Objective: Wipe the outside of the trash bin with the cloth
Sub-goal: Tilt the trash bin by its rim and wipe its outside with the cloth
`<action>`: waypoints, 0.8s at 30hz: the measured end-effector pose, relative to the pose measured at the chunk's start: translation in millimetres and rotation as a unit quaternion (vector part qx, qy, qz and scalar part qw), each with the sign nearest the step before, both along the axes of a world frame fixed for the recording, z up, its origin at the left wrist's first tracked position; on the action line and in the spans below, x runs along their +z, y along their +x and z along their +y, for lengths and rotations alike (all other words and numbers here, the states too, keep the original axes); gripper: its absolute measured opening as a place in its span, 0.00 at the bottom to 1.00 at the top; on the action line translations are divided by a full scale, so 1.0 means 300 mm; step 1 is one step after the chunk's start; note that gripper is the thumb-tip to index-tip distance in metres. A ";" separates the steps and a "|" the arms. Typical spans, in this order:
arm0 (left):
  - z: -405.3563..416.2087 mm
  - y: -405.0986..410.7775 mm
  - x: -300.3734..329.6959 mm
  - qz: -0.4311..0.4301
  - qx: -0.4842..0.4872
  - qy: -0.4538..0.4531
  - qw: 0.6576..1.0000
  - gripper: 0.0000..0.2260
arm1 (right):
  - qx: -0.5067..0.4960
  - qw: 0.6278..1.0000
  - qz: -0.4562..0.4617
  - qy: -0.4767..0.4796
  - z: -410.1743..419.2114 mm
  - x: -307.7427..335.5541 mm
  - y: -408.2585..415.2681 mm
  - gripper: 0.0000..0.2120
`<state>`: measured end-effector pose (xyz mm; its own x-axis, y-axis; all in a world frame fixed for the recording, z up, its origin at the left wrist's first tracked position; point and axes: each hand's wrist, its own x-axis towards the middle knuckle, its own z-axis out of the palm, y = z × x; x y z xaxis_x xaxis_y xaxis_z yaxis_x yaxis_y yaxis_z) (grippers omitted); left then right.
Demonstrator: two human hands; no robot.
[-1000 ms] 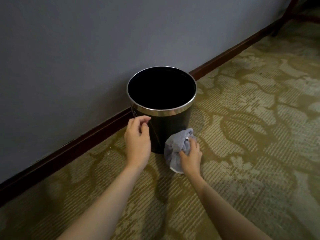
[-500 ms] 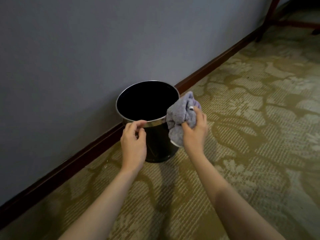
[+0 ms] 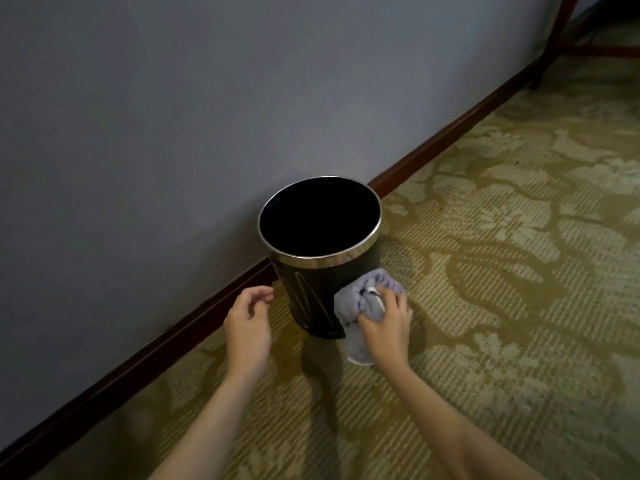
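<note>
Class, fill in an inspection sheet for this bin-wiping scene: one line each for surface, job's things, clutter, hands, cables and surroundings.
Surface: patterned olive carpet, no spills seen.
Job's things: black trash bin with a silver rim, upright near the wall, inside too dark to see; bunched lilac cloth pressed against its lower right side.
Clutter: nothing seen.
Hands: right hand grips the cloth; left hand loosely curled, just left of the bin, not touching it.
Cables: nothing seen.
Surroundings: grey wall, dark wooden skirting board, dark furniture legs top right.
</note>
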<state>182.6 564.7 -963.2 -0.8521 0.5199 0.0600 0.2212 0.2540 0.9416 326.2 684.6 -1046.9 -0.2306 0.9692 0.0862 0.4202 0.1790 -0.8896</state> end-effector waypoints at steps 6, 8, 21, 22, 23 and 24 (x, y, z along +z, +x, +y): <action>-0.041 -0.050 -0.036 -0.050 0.062 0.009 0.997 0.12 | 0.032 0.981 0.152 0.115 -0.027 0.187 -0.032 0.22; -0.050 -0.057 -0.050 -0.056 0.073 0.010 0.996 0.12 | 0.040 0.979 0.121 0.160 -0.045 0.181 -0.045 0.24; -0.092 -0.089 -0.122 -0.099 0.098 0.002 0.990 0.11 | 0.208 0.913 -0.277 0.217 -0.092 -0.039 -0.011 0.19; -0.090 -0.092 -0.128 -0.101 0.104 0.003 0.989 0.11 | 0.211 0.913 -0.250 0.242 -0.088 -0.014 -0.014 0.19; -0.090 -0.093 -0.136 -0.102 0.106 0.001 0.989 0.12 | 0.212 0.915 -0.217 0.268 -0.084 0.020 -0.021 0.20; -0.090 -0.093 -0.144 -0.100 0.106 -0.007 0.989 0.12 | 0.210 0.915 -0.183 0.293 -0.080 0.056 -0.029 0.21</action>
<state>154.6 537.6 -1006.4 -0.9364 0.3270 -0.1277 -0.0297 0.2888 0.9569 317.4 660.7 -1030.2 -0.6890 0.6008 0.4054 0.4550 0.7939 -0.4034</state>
